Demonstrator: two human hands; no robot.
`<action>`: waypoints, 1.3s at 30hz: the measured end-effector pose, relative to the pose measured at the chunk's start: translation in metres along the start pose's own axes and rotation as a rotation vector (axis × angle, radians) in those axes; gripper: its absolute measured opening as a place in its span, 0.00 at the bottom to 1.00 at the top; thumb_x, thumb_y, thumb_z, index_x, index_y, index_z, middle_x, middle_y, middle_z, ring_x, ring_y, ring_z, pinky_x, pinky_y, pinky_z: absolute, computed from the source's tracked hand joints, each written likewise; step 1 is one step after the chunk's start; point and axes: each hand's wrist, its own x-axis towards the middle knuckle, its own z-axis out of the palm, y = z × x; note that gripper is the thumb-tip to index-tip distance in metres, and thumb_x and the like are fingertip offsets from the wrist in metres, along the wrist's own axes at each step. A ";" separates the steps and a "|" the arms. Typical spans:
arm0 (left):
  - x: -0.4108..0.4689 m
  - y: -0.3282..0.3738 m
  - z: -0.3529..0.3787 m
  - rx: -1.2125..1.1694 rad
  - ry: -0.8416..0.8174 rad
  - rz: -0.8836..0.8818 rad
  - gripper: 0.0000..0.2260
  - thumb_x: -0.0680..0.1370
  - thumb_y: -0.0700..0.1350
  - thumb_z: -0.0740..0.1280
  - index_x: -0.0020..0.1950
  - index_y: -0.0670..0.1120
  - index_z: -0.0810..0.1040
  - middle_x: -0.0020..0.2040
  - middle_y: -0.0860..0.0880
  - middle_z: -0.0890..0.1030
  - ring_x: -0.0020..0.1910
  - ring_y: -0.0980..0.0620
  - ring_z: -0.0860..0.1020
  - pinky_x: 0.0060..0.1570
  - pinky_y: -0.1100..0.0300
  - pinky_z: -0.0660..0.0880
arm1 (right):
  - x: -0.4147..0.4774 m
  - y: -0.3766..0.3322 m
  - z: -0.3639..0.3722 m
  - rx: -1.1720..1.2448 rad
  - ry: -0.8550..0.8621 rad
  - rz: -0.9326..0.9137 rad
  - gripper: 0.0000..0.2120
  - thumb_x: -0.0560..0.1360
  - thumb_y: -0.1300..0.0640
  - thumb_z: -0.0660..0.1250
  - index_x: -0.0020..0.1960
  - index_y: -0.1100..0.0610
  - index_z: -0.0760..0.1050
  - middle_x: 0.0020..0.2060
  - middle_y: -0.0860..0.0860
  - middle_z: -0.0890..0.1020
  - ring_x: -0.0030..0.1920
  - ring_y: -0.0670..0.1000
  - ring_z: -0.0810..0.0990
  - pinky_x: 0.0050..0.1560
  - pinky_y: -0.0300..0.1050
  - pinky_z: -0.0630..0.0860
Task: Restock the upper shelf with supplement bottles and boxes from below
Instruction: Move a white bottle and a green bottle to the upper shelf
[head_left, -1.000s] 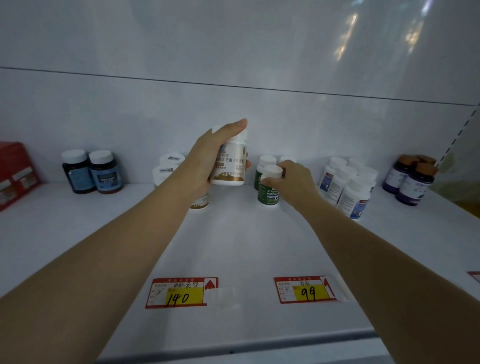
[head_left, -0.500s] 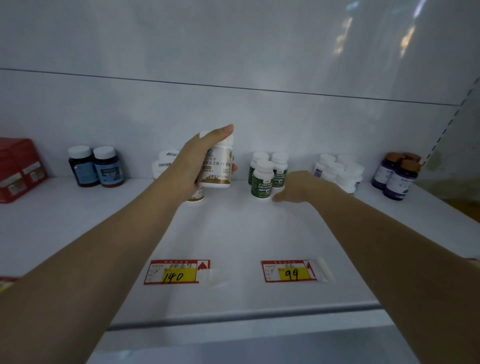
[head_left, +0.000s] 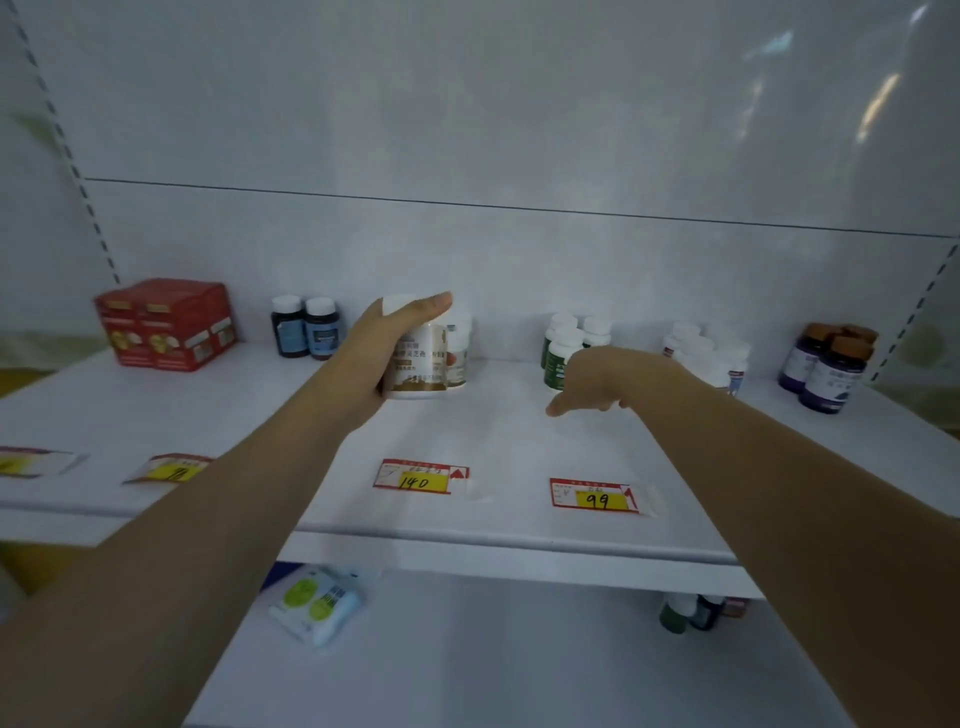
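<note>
Fingers (head_left: 418, 310) of left hand (head_left: 382, 356) wrapped round white bottle (head_left: 418, 364), one digit laid over the cap, palm against its 9 o'clock side; base at or just above the upper shelf (head_left: 493, 447), cannot tell which. Opposite, right hand (head_left: 605, 376) holds nothing, its fingers (head_left: 558, 408) loosely curled, one pointing toward 8 o'clock, low over the shelf. Held bottle just in front of second white bottle (head_left: 460, 348) at its 2 o'clock. Judged: rigid plastic, light to moderate, contents probably loose; glossy label likely slick, so a grip round the mid-body with a digit on the cap suits it. At 3 o'clock, green-label bottles (head_left: 561, 358), close behind right hand. At 6 o'clock of the bottle, price tag 140 (head_left: 420, 476). At 9 o'clock, dark bottles (head_left: 304, 332), then red boxes (head_left: 166, 325) farther out
</note>
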 end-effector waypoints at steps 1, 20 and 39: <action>-0.004 0.000 -0.007 0.014 0.007 0.003 0.03 0.75 0.45 0.68 0.45 0.47 0.80 0.38 0.51 0.85 0.37 0.53 0.83 0.42 0.55 0.81 | -0.003 -0.007 0.000 -0.011 -0.011 -0.018 0.27 0.76 0.43 0.64 0.66 0.61 0.69 0.59 0.56 0.77 0.54 0.53 0.75 0.48 0.43 0.69; 0.038 -0.055 -0.088 0.465 0.008 -0.033 0.24 0.70 0.42 0.75 0.65 0.47 0.74 0.61 0.49 0.76 0.55 0.51 0.73 0.54 0.55 0.70 | 0.005 -0.110 0.016 0.014 -0.006 0.063 0.25 0.77 0.45 0.64 0.64 0.64 0.72 0.52 0.56 0.78 0.51 0.55 0.74 0.51 0.46 0.70; 0.089 -0.085 -0.080 0.893 0.067 -0.079 0.31 0.65 0.53 0.77 0.61 0.40 0.71 0.60 0.40 0.75 0.58 0.43 0.75 0.57 0.52 0.74 | 0.030 -0.108 0.027 0.006 0.118 0.069 0.23 0.77 0.47 0.64 0.66 0.60 0.72 0.63 0.55 0.76 0.62 0.55 0.75 0.57 0.45 0.71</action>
